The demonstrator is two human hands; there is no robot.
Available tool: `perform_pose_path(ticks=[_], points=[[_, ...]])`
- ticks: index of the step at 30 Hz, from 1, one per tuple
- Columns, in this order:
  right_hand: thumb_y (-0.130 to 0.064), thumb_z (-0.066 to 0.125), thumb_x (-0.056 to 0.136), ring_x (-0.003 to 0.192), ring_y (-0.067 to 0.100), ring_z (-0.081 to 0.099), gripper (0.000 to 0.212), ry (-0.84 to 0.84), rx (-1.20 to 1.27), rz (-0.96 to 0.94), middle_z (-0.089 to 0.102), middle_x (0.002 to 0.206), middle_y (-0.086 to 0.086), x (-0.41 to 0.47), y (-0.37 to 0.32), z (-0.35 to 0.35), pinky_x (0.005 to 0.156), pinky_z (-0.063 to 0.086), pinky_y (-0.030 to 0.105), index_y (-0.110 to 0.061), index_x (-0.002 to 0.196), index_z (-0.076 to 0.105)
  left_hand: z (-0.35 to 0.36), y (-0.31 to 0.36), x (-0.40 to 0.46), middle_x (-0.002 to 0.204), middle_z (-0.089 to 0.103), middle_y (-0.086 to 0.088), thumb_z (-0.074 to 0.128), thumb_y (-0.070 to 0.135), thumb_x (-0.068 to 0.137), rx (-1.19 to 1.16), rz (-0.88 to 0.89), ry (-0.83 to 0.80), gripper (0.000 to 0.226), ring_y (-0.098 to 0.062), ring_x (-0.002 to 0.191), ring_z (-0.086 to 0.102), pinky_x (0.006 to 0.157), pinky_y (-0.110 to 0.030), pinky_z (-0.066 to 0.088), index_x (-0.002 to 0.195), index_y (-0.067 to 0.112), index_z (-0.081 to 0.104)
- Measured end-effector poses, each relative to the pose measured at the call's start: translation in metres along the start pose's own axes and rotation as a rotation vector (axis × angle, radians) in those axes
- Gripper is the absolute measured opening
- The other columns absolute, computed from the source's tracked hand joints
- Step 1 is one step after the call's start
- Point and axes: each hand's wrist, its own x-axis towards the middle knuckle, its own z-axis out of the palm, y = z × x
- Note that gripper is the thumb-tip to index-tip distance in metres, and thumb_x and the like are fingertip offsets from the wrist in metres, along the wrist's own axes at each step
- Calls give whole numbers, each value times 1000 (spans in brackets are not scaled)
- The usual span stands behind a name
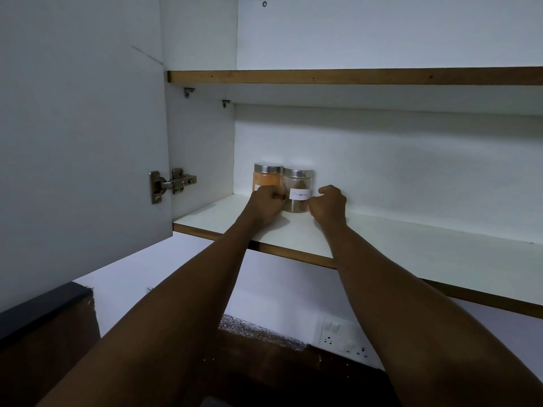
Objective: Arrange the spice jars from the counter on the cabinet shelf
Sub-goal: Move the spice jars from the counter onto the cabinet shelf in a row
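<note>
Two glass spice jars with metal lids stand side by side at the back left of the lower cabinet shelf (411, 248). The left jar (266, 179) holds orange powder. The right one, a cinnamon jar (298, 186), holds brown pieces and has a white handwritten label. My left hand (266, 205) is curled against the cinnamon jar's left side, partly covering the orange jar's lower half. My right hand (330, 205) presses on the cinnamon jar's right side. Both hands grip this jar, which rests on the shelf.
The cabinet door (82, 127) stands open at left, with a metal hinge (172, 183). An upper shelf (352, 77) runs above. Below are a white wall with a socket plate (342, 337), a speckled counter strip (258, 333) and a dark cabinet edge (44, 312).
</note>
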Motion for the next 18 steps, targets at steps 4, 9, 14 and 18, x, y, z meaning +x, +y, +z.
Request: perform_pose_path(ticks=[4,9,14,18], points=[[-9,72,82,129,32,59,55,-1,16,2,59,141,14,-1,-1,0,102,53,37,-5,136,60,1,1,3,132,68,-12,50,7,98,-20,-23,-33,34,-25,117,63,92,-25,43,128,7,67],[-11,72,83,128,33,60,53,18,22,-10,61,139,15,-2,-1,0,102,53,35,-3,135,60,2,-1,5,133,67,-11,49,8,97,-17,-47,-70,35,-23,112,62,92,-28,46,129,7,64],[-12,71,86,130,33,58,50,26,7,-8,61,140,16,-2,-2,-1,101,48,33,0,134,60,0,-2,5,130,68,-13,52,10,97,-52,-45,26,33,-27,117,64,101,-35,53,127,6,66],[-12,72,87,123,34,62,44,32,11,-9,64,134,17,-4,-2,0,91,49,30,2,127,63,2,0,5,132,67,-13,52,11,99,-40,-35,-28,32,-23,112,62,98,-32,50,129,6,63]])
